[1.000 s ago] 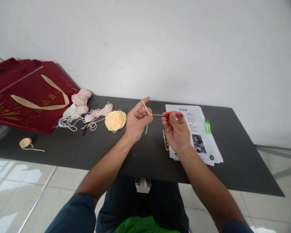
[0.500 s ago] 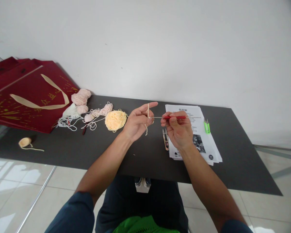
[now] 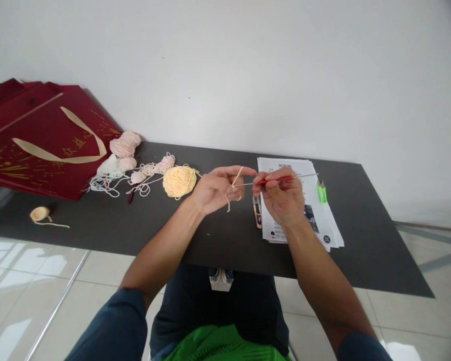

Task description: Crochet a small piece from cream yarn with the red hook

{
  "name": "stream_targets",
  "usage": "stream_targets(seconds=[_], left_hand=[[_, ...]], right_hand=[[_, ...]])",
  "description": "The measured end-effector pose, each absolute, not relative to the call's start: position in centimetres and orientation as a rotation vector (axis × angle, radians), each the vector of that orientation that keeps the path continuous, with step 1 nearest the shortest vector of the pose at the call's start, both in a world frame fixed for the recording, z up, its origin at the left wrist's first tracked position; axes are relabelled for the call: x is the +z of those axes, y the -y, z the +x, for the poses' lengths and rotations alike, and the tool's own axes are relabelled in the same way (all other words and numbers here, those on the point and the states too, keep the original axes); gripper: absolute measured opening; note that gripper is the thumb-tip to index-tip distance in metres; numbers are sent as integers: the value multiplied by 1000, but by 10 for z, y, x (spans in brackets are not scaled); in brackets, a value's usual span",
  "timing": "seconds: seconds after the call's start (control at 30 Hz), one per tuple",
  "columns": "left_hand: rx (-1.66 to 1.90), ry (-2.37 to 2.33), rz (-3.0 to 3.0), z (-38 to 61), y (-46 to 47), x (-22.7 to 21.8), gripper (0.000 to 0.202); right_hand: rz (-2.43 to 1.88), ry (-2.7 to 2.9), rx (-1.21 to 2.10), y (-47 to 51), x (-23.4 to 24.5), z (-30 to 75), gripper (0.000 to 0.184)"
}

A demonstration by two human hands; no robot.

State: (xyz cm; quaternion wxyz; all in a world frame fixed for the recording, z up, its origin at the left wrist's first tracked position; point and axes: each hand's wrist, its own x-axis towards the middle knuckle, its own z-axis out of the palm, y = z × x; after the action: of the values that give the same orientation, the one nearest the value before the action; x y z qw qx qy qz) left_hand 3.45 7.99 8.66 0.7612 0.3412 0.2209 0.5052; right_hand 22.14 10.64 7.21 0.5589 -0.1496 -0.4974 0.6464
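Above the dark table (image 3: pixel 218 240) my left hand (image 3: pixel 218 189) pinches a cream yarn strand (image 3: pixel 236 181), looped over its fingers with a short tail hanging down. My right hand (image 3: pixel 281 196) grips a crochet hook with a red handle (image 3: pixel 276 179), its thin metal tip meeting the yarn at my left fingertips. The strand runs back toward a pale yellow yarn ball (image 3: pixel 179 181) lying on the table just left of my left hand.
Printed paper sheets (image 3: pixel 323 220) lie under my right hand, with a green thread snip (image 3: pixel 321 191) on them and a small cutter (image 3: pixel 257 211) beside. Pink and white yarn pieces (image 3: pixel 125 161), a red gift bag (image 3: pixel 41 140) and a small crocheted piece (image 3: pixel 39 214) sit to the left.
My hands have come closer together and slightly lower. The left index finger has curled down onto the yarn, and the hook has tilted with its tip now in the loop.
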Motion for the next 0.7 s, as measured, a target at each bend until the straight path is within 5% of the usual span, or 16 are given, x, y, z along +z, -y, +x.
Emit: stream_targets(seconds=[0.4, 0.7], left_hand=[[997, -457, 756, 31, -81, 85, 53], [1335, -556, 900, 35, -82, 80, 38]], right_hand=[[-394, 1143, 1554, -104, 76, 223, 19], [-536, 832, 1739, -99, 77, 211, 22]])
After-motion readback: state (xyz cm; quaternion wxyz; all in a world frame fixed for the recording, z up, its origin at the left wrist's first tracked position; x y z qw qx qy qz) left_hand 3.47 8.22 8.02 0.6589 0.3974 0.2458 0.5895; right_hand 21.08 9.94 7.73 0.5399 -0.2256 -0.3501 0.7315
